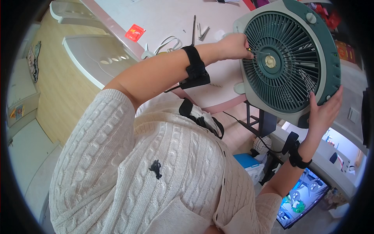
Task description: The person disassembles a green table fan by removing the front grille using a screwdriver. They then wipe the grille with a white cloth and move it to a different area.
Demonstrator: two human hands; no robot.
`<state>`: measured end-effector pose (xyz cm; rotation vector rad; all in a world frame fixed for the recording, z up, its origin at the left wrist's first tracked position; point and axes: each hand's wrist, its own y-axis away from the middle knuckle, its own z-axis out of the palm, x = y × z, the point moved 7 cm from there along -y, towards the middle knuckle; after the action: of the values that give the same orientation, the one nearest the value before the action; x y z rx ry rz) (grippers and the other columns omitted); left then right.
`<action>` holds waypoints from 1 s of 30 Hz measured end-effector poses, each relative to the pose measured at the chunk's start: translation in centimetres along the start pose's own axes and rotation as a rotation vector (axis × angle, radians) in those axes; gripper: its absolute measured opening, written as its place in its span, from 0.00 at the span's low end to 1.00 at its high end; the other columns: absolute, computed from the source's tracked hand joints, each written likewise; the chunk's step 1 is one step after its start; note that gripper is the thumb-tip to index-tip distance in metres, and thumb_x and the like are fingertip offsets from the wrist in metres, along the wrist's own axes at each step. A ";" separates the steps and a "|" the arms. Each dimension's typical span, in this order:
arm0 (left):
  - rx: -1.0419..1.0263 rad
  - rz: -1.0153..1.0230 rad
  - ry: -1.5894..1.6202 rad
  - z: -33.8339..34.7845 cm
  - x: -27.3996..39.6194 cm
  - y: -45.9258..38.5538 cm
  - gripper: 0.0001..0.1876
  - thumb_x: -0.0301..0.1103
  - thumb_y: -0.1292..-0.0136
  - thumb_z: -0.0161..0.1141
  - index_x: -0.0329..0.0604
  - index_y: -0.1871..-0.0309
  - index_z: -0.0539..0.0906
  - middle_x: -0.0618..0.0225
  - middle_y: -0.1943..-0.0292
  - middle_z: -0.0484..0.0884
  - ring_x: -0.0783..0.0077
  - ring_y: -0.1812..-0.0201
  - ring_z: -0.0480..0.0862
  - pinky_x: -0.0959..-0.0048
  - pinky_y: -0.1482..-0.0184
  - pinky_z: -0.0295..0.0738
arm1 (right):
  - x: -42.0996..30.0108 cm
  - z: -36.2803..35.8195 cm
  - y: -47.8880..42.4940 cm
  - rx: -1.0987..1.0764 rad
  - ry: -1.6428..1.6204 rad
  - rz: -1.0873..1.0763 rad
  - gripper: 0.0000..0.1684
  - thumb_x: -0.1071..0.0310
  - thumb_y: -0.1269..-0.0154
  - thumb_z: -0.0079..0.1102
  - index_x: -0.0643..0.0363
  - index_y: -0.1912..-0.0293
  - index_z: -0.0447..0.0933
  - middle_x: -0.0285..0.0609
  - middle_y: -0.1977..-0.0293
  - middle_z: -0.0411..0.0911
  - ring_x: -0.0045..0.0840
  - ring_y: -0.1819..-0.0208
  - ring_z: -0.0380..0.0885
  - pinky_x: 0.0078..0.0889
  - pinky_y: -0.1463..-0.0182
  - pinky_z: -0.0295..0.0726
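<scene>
A box fan with a grey frame and a dark green round grille stands tilted at the table's right side, its face towards me. My left hand grips a screwdriver with a black and yellow handle. The thin shaft points at the cream hub cap in the grille's middle; whether the tip touches is not clear. My right hand holds the fan's lower right edge, thumb over the rim of the grille and fingers along the green control side. A knob sits at the fan's upper corner.
On the pink and white table lie a long metal rod or screwdriver shaft, small metal pieces, a red packet, a white cable and a twisted bit. A lit screen stands at the lower right.
</scene>
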<state>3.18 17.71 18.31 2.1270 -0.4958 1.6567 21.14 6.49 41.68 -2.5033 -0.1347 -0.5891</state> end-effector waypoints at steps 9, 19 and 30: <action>-0.086 -0.008 -0.017 0.4 -0.2 0.1 0.22 0.51 0.40 0.64 0.35 0.68 0.79 0.62 0.78 0.78 0.68 0.73 0.78 0.69 0.69 0.73 | -0.1 0.0 0.0 0.003 0.005 0.017 0.53 0.61 0.51 0.72 0.58 0.30 0.53 0.55 0.38 0.64 0.47 0.37 0.64 0.45 0.36 0.64; -0.152 -0.061 -0.073 0.6 -0.4 0.1 0.21 0.49 0.36 0.60 0.35 0.67 0.80 0.63 0.75 0.81 0.69 0.75 0.78 0.71 0.71 0.74 | 0.0 -0.1 0.1 0.020 -0.007 0.014 0.53 0.62 0.52 0.72 0.58 0.30 0.53 0.55 0.38 0.64 0.47 0.37 0.64 0.45 0.36 0.64; 0.006 0.092 -0.177 -0.1 0.5 0.2 0.21 0.50 0.39 0.59 0.36 0.70 0.83 0.53 0.74 0.82 0.52 0.68 0.82 0.60 0.61 0.76 | 0.1 0.0 0.0 0.027 0.001 0.020 0.52 0.62 0.51 0.72 0.57 0.30 0.54 0.54 0.38 0.64 0.47 0.37 0.64 0.45 0.36 0.64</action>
<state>3.13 17.52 18.84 2.2986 -0.6512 1.5258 21.22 6.48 41.75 -2.4753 -0.1160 -0.5762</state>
